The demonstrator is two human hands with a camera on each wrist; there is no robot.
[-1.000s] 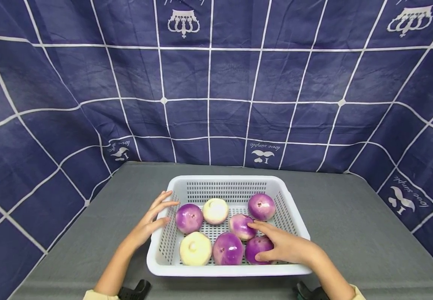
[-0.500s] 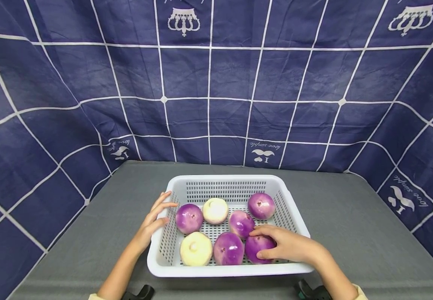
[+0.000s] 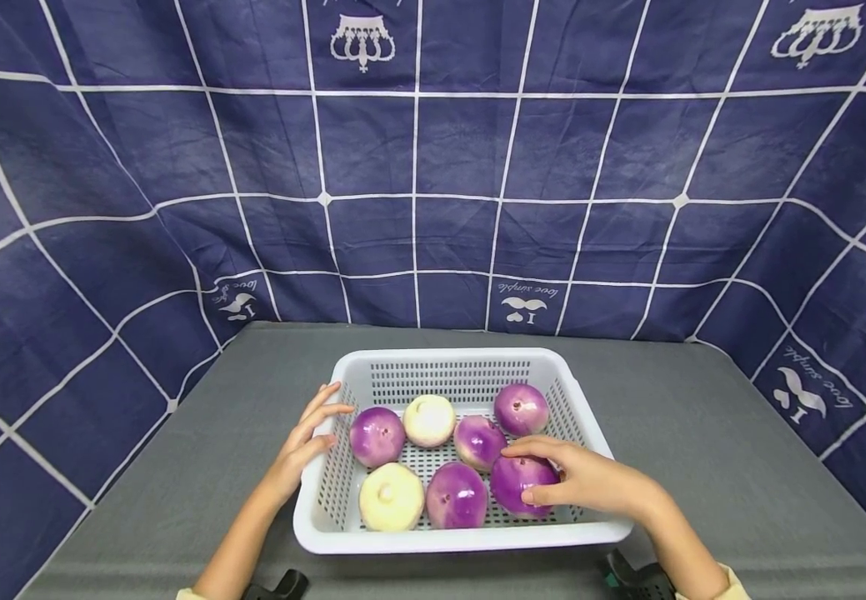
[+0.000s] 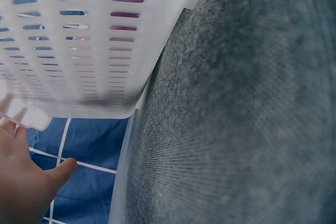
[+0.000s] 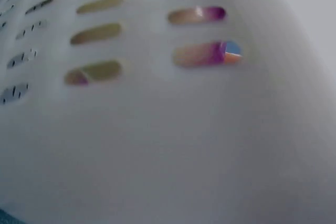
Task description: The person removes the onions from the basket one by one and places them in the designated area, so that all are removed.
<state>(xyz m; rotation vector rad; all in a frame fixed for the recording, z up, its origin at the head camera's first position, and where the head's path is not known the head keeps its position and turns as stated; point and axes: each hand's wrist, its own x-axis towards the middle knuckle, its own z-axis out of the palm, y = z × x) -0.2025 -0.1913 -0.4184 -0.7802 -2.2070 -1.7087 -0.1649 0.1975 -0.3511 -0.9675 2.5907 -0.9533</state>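
A white perforated plastic basket [image 3: 448, 542] stands on the grey cloth and holds several turnips, some purple side up, others cream side up. My right hand [image 3: 590, 477] reaches over its front right corner. Thumb and fingers grip a purple turnip [image 3: 511, 486] from both sides; its right side is covered by the hand. Just behind lies a smaller purple-and-white turnip [image 3: 480, 442]. My left hand [image 3: 296, 457] rests at the left rim with extended, spread fingers, close to another purple turnip [image 3: 377, 437]. Through slots in the right wrist view, the basket wall [image 5: 157, 145] shows purple and cream patches.
Two cream turnips [image 3: 392, 497] and more purple ones [image 3: 521, 408] share the basket. Blue cloth [image 3: 463, 150] with white lines hangs behind and at both sides. Grey cloth [image 3: 688, 433] surrounds the basket. A black wrist device [image 3: 282, 586] shows at the bottom edge.
My right hand has closed round the front right turnip and shifted it slightly up in the head view. The small turnip behind has rolled and moved a little left. My left hand stays put.
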